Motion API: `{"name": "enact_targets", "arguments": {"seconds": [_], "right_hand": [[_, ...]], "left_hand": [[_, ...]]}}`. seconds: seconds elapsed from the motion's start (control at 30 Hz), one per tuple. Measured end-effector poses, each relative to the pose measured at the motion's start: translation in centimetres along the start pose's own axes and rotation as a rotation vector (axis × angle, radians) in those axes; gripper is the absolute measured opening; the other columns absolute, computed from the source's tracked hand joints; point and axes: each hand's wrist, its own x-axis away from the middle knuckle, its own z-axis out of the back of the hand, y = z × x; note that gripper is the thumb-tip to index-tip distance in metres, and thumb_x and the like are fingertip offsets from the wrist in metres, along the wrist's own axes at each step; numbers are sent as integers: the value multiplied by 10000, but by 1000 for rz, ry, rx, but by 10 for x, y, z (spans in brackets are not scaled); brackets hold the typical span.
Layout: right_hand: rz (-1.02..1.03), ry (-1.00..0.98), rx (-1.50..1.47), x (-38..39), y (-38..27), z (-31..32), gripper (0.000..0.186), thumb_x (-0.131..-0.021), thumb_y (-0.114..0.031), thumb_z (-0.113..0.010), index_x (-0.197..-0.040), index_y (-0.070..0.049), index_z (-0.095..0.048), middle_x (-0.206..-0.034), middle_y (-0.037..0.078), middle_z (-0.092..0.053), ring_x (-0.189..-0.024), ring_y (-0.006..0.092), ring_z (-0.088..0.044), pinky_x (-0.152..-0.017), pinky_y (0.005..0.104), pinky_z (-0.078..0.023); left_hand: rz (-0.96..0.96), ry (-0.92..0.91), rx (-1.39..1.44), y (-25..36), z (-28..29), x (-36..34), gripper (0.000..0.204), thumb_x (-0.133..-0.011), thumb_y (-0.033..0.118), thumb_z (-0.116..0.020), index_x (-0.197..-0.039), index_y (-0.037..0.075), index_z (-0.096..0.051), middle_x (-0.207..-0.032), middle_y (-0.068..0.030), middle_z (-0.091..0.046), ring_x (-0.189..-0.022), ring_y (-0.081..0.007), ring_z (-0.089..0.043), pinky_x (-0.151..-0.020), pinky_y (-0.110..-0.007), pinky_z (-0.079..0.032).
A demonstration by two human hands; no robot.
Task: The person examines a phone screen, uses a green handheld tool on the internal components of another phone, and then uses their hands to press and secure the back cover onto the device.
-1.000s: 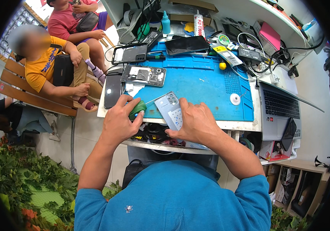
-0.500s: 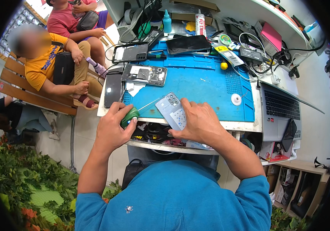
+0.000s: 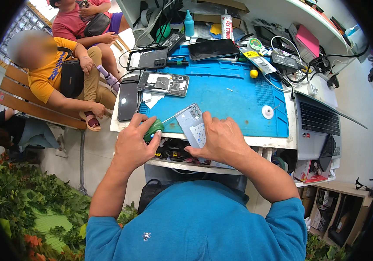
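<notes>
My left hand (image 3: 135, 141) is closed round the green handle of a screwdriver (image 3: 155, 128). Its thin metal shaft points up and to the right, reaching the left edge of a phone back cover (image 3: 190, 118). The cover is pale silver-blue with several camera rings at its top and a white spotted patch lower down. My right hand (image 3: 224, 138) grips the cover along its right side, thumb at the lower end. Whether the shaft tip touches the cover or lies behind it, I cannot tell. Beyond, an opened phone (image 3: 163, 84) with bare inner parts lies on the blue mat (image 3: 221, 100).
A dark phone (image 3: 128, 101) lies at the mat's left, another black phone (image 3: 213, 50) at the back. A laptop (image 3: 318, 126) stands at the right. Tubes, cables and a yellow-tipped tool (image 3: 253, 74) crowd the rear. Below the table edge is an open drawer (image 3: 173, 152). People sit at the left.
My left hand and the screwdriver have shifted slightly right, bringing the shaft to the cover's edge. The cover has turned a little in my right hand. A seated person's arm has moved.
</notes>
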Motion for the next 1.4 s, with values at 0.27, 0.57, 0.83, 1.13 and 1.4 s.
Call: {"name": "enact_targets", "arguments": {"seconds": [0.27,0.57,0.83,1.13,1.4], "right_hand": [[11,15,3,0,2,-3,888,-830,-666,-962,-1204,70,-635,-864,263,-806,-785,423,-818,-829,484,-633],[12,21,-2,-1,2,-4,885,-824,-652,-974,-1190,80,-636,-853,283,-802,-767,431,-822,-828,484,-647],[-6,4,-11,-2,1,-2,886,-812,-646,-979,-1183,81,-634,-870,293,-804,-794,447,-824,-853,492,-651],[-18,27,-27,-2,2,-3,906,-792,-642,-987,-1217,75,-632,-905,307,-811,-848,481,-826,-898,506,-653],[-33,-22,-26,-2,1,0,934,-798,-645,-979,-1242,102,-634,-919,316,-816,-848,464,-837,-892,494,-669]], "left_hand": [[23,18,4,3,-3,1,415,-1004,206,-855,-1358,-8,-827,-1252,-177,-748,-1047,-381,-798,-919,-459,-640],[-41,49,-22,-7,-6,1,416,-996,243,-855,-1342,14,-833,-1260,-173,-749,-942,-409,-814,-843,-506,-667],[6,-7,-14,-1,2,0,428,-988,212,-858,-1356,-4,-834,-1242,-174,-747,-1057,-383,-795,-924,-465,-643],[-2,58,-24,-4,-4,-5,410,-1009,220,-850,-1357,4,-838,-1254,-175,-760,-1030,-391,-806,-901,-468,-647],[-25,25,-7,1,-2,0,419,-1000,221,-854,-1359,6,-837,-1252,-168,-761,-1020,-388,-808,-890,-470,-650]]}}
